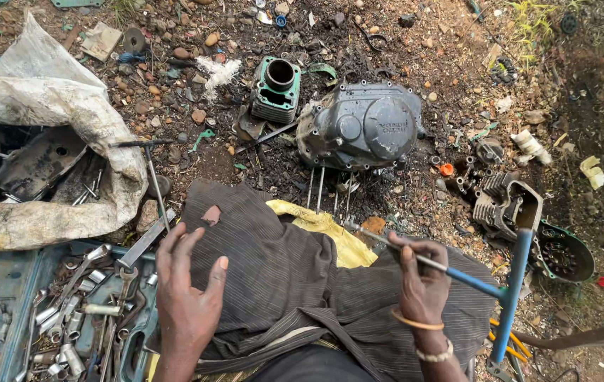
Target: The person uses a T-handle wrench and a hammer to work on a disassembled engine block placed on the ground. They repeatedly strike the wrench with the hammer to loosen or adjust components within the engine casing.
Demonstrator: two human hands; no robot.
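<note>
The left hand is resting flat, fingers spread wide and gripping nothing, on the dark striped cloth that is lying across the person's lap. The right hand, at the right edge of that cloth, is pinching the thin metal shaft of a blue T-handle wrench between thumb and fingertips, the other fingers curled loosely around it; the shaft's tip is pointing up and left over the cloth, while the blue crossbar is hanging just right of the cloth.

Left of the cloth, one blue metal toolbox is sitting open, holding a jumble of sockets and spanners, too many and too tangled to count. Beyond the toolbox, farther left of the cloth, one dirty white sack is gaping open, showing a flat gasket and dark metal parts inside.

Above the cloth on the dirt are lying one grey engine cover and one green cylinder block just left of it. A yellow rag is peeking out from under the cloth's upper edge. Right of the cloth, one finned cylinder head is sitting near the wrench.
</note>
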